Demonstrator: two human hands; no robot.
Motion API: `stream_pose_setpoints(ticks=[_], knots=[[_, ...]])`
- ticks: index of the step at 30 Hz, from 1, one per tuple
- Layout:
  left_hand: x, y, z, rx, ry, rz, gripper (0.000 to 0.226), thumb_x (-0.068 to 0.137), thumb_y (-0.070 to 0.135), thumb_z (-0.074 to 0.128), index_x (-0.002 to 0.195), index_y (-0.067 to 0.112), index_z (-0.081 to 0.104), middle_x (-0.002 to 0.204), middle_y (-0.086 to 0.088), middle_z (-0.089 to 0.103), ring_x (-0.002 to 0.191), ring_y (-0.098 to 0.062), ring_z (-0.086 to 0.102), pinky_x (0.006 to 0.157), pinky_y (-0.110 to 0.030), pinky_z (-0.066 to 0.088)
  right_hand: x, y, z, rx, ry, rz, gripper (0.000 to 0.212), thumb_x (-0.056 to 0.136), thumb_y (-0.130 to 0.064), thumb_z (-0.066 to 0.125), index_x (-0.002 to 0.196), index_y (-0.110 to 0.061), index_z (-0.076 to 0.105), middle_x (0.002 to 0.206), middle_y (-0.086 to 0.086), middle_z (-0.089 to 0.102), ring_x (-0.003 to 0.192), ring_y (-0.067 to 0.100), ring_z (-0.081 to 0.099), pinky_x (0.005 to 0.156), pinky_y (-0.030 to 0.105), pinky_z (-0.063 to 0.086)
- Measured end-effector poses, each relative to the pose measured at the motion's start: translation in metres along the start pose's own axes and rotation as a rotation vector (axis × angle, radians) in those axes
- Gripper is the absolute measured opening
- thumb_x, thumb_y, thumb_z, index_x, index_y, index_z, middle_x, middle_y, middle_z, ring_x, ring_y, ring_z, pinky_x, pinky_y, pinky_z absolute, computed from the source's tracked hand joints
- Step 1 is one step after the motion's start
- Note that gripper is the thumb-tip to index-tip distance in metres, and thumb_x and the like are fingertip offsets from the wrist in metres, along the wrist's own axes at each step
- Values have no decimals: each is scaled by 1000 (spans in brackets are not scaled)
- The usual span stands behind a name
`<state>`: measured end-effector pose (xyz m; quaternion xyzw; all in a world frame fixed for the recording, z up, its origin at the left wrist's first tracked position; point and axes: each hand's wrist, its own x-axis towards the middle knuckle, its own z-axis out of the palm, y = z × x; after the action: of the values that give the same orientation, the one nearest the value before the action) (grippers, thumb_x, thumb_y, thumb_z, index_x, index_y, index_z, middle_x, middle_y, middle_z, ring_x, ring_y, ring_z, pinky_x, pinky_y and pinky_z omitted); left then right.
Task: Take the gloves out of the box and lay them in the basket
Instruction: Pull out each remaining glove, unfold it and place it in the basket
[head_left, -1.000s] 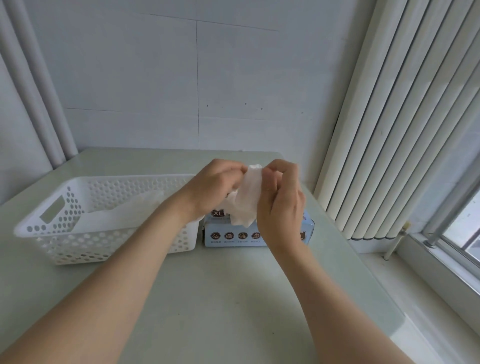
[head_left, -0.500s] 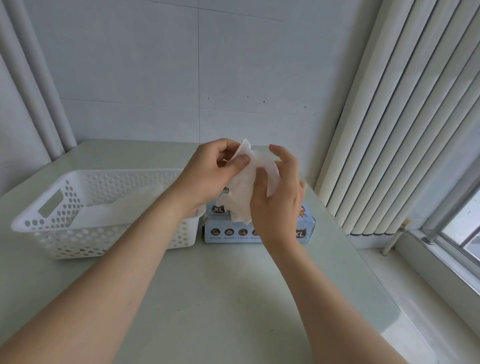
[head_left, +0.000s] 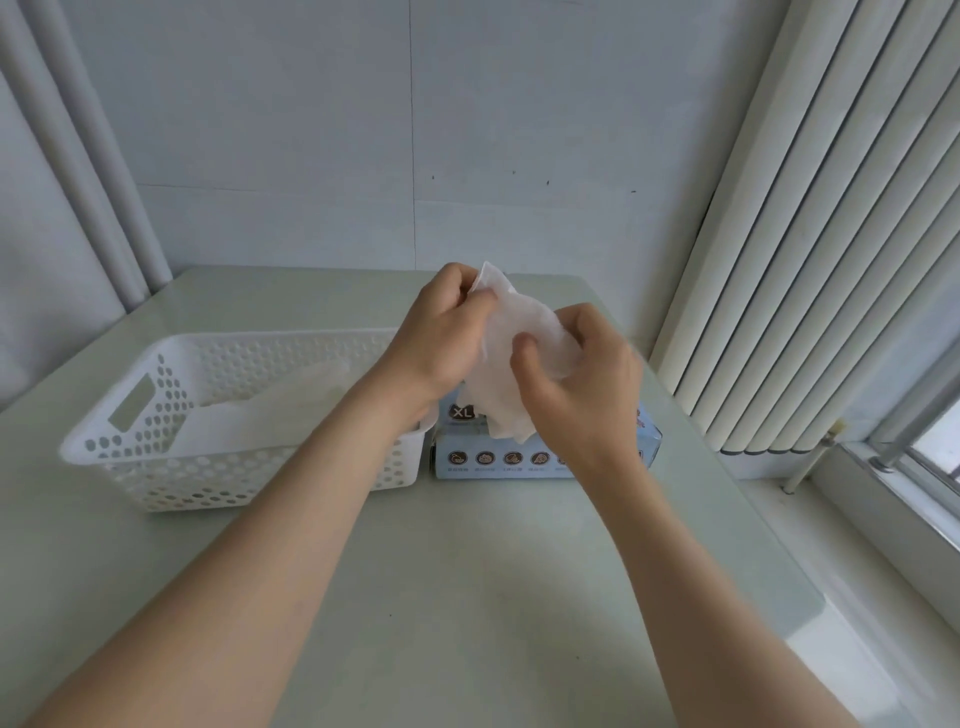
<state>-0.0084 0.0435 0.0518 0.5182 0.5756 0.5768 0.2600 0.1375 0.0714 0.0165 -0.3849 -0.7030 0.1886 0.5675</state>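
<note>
Pale table (head_left: 467, 597): glove (head_left: 511, 338) hangs lengthwise above box (head_left: 498, 460), L hand (head_left: 441, 332) pinching its top edge, R hand (head_left: 582, 384) gripping its right side; basket (head_left: 104, 436) sits to the left, nearer L hand.

Layout on table (head_left: 467, 597): basket (head_left: 171, 488) left of centre, box (head_left: 498, 460) just beside it on the right. A pile of gloves (head_left: 270, 410) lies in the basket. Above the box, left hand (head_left: 441, 332) and right hand (head_left: 587, 384) pinch one glove (head_left: 511, 338) between them, its lower end hanging over the box top. The wall (head_left: 311, 130) is behind the table and the blinds (head_left: 810, 260) are to its right.
</note>
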Motion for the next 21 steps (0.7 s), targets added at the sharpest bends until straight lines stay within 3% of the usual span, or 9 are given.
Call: stream_pose_setpoints(ticks=[2, 5, 9, 12, 16, 19, 21], knots=[[0, 4, -3, -15, 7, -1, 17, 104, 28, 55, 108, 13, 62, 90, 8, 58, 78, -7, 53, 70, -26, 42, 9, -6, -6, 20, -71, 56, 16, 87, -25, 77, 86, -18, 63, 66, -5, 66, 60, 13, 60, 56, 28, 45], [3, 10, -14, -26, 59, 49, 17, 104, 29, 58, 107, 13, 62, 90, 8, 58, 79, -8, 54, 73, -27, 43, 23, -17, -15, 18, -274, 96, 25, 87, -37, 82, 84, -17, 68, 65, 7, 71, 61, 28, 64, 51, 34, 46], [5, 19, -33, -37, 160, 117, 18, 107, 29, 57, 110, 12, 61, 94, 4, 61, 81, -9, 57, 74, -26, 47, 53, -34, -28, 16, -478, 156, 31, 81, -41, 88, 79, -14, 74, 72, 7, 75, 60, 17, 66, 57, 31, 49], [6, 25, -51, -108, 255, 118, 14, 107, 30, 59, 105, 16, 63, 91, 3, 65, 79, -8, 61, 71, -26, 51, 70, -42, -30, 67, -628, 198, 30, 72, -44, 88, 79, -18, 76, 80, 7, 76, 71, 21, 67, 68, 40, 50], [3, 29, -66, -197, 238, 86, 21, 106, 30, 61, 111, 11, 66, 96, -7, 69, 86, -20, 64, 79, -40, 53, 74, -49, -18, 275, -676, 241, 24, 80, -29, 80, 93, -9, 78, 89, 12, 76, 86, 33, 74, 85, 51, 60], [1, 25, -81, -195, 300, 56, 23, 105, 28, 62, 112, 6, 65, 93, -8, 67, 84, -20, 62, 78, -38, 51, 71, -58, 0, 431, -728, 322, 32, 79, -12, 71, 106, 5, 70, 90, 17, 70, 80, 33, 70, 74, 42, 57], [-2, 20, -96, -194, 355, 3, 23, 101, 30, 64, 108, 9, 67, 91, -6, 67, 83, -20, 63, 77, -39, 51, 69, -62, 14, 414, -739, 356, 31, 78, -12, 73, 107, -1, 69, 91, 19, 71, 80, 35, 70, 73, 48, 54]])
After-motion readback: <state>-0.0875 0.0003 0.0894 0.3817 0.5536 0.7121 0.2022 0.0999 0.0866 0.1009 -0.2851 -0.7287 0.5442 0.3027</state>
